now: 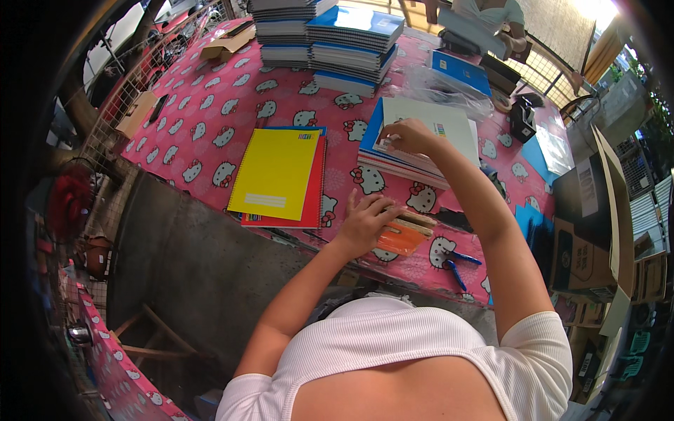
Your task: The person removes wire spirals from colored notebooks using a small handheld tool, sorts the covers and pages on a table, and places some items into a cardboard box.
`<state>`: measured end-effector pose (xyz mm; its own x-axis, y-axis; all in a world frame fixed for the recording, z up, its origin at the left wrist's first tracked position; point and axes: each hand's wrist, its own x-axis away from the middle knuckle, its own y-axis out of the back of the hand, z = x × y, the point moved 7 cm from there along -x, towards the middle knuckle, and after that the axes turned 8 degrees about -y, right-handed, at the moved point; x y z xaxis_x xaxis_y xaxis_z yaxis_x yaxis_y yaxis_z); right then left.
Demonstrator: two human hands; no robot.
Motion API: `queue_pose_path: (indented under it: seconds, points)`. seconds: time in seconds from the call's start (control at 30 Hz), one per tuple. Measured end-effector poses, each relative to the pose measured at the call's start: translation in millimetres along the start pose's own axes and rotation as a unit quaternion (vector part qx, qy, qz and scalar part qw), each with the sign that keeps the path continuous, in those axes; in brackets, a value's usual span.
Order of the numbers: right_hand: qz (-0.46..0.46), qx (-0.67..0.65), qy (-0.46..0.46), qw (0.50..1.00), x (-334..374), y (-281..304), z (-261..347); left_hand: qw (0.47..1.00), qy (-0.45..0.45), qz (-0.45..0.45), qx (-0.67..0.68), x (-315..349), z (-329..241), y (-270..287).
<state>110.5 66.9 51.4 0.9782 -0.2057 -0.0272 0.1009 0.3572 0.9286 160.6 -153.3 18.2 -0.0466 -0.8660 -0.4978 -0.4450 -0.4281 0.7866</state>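
My right hand point(407, 137) is over the left side of a stack of covers and sheets point(404, 168), its fingers curled together at a pale top cover point(449, 116). A small whitish bit shows by the fingertips; what they pinch is too small to make out. Nearer the table's front edge, my left hand point(365, 223) lies with fingers spread, the fingertips touching a flat brown piece beside an orange plastic-wrapped packet point(401, 240). To the left lies a yellow spiral notebook point(277, 172) on top of a red one point(314, 193), with a blue edge behind.
A blue-handled hand tool point(460, 265) lies right of the packet. Tall stacks of spiral notebooks point(354, 49) stand at the back, near clear plastic point(449, 91) and a blue notebook point(460, 72). Cardboard boxes point(586, 259) are on the right. Another person point(488, 21) is across the table.
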Motion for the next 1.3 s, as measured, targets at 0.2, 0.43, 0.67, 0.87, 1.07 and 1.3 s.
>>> queue_pose_path:
  seconds: [0.2,0.43,0.67,0.87,1.07,1.3]
  points:
    - [0.015,0.009,-0.006,1.0,-2,-1,-5,1.0,0.0,0.002,0.0,0,-1,-1]
    - [0.004,0.023,0.022,0.999,1,-3,8,1.0,-0.003,-0.002,-0.001,1,0,-1]
    - [0.018,0.079,0.034,0.996,0,-6,2,1.0,-0.01,-0.003,-0.013,0,-1,-2]
    - [-0.001,0.11,0.042,0.993,10,-7,20,1.0,-0.002,-0.007,-0.014,2,0,0]
    - [0.004,0.083,0.039,0.996,11,0,15,1.0,-0.007,-0.009,-0.01,0,-1,-1]
    - [-0.015,0.043,0.053,0.998,9,2,15,1.0,0.0,-0.008,-0.016,3,0,0]
